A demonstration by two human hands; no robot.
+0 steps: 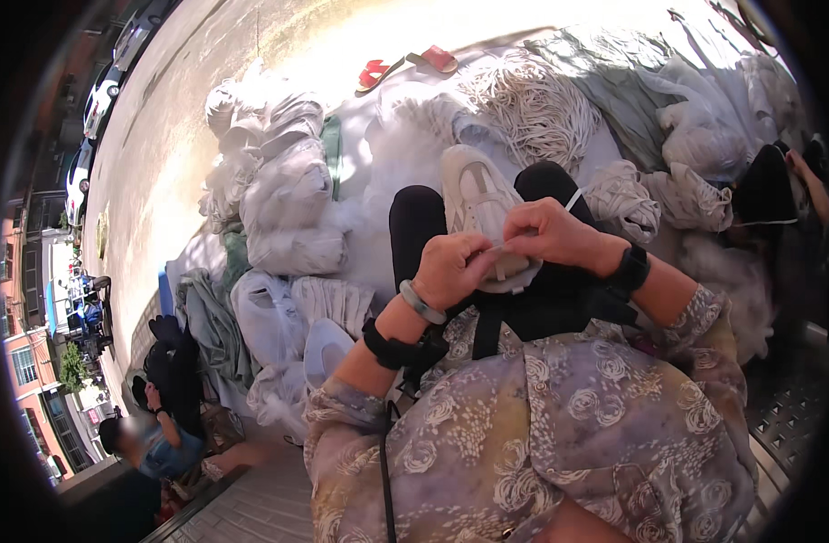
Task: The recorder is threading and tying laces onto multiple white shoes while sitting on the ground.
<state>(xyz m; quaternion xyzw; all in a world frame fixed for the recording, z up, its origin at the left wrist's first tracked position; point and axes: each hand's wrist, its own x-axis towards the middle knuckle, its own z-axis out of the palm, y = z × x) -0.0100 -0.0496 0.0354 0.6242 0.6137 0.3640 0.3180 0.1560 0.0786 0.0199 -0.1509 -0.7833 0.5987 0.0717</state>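
Note:
A white-beige sneaker (468, 181) rests on my lap between my knees, toe pointing away from me. My left hand (452, 268) and my right hand (556, 237) meet over its opening, thumbs and fingertips pinched together. A white shoelace (573, 199) shows its loose end sticking up beside my right hand. The part of the lace between my fingertips is small and mostly covered by them. Both hands are closed, touching or nearly touching each other just above the shoe.
A big heap of white laces (532, 109) lies beyond my knees. White bundles in plastic bags (288, 195) are piled to the left. Laced white shoes (690, 195) lie to the right, near another person's hand (799, 165). Red sandals (374, 74) stand at the far edge.

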